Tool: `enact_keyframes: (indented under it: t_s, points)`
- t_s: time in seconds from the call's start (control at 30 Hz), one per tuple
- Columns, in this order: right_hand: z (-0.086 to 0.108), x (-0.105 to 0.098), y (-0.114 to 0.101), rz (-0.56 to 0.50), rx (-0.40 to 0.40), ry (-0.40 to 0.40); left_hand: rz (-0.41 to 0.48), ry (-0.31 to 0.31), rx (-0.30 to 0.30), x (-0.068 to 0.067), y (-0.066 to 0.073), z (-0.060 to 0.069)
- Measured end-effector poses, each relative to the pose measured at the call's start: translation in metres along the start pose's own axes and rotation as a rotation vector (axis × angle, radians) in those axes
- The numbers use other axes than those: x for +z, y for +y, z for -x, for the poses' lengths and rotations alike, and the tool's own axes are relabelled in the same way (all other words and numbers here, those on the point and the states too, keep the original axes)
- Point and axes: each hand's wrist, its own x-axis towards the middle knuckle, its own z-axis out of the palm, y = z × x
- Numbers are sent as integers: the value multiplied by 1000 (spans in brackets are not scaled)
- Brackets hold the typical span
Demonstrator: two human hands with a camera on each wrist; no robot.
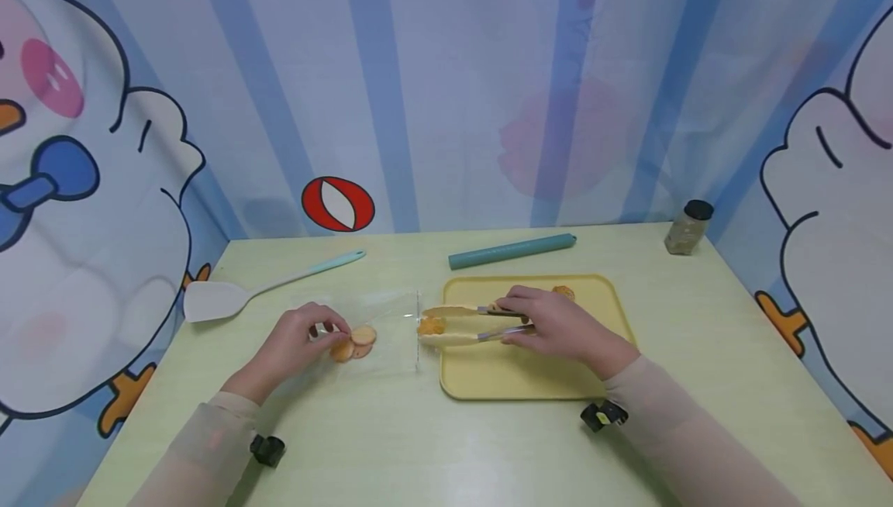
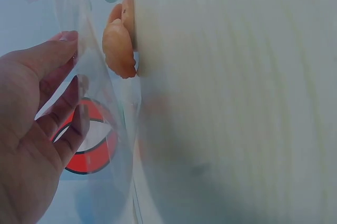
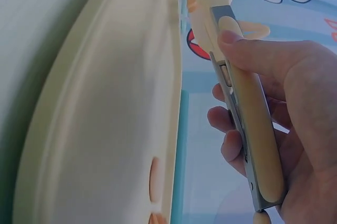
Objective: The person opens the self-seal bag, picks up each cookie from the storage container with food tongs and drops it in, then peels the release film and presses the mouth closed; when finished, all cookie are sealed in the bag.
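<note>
With our left hand (image 1: 296, 343) we pinch the clear bag (image 1: 396, 336). Our right hand (image 1: 558, 326) grips tongs (image 1: 456, 340) around a snack (image 1: 432, 325).

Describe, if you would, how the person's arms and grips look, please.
The left sleeve and right sleeve are long and pale pinkish-beige. The left device and right device, worn near the wrists, are small, boxy and black; the right one bears a yellow-green mark. The left grip and right grip wear no gloves.
</note>
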Motion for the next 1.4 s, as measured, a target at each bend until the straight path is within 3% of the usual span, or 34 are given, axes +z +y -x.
enact_keyframes:
  t_s: [0.3, 0.6, 0.9, 1.4]
  points:
    - [-26, 15, -14, -3, -22, -27, -6, 4, 10, -2, 2, -1]
    - [-47, 32, -24, 23, -114, -39, -9, -4, -3, -3, 3, 0]
    - [-53, 40, -29, 92, -132, -9, -7, -28, -40, -5, 1, 2]
    - [-65, 47, -37, 130, -171, 26, 8, -6, -2, -6, 2, 1]
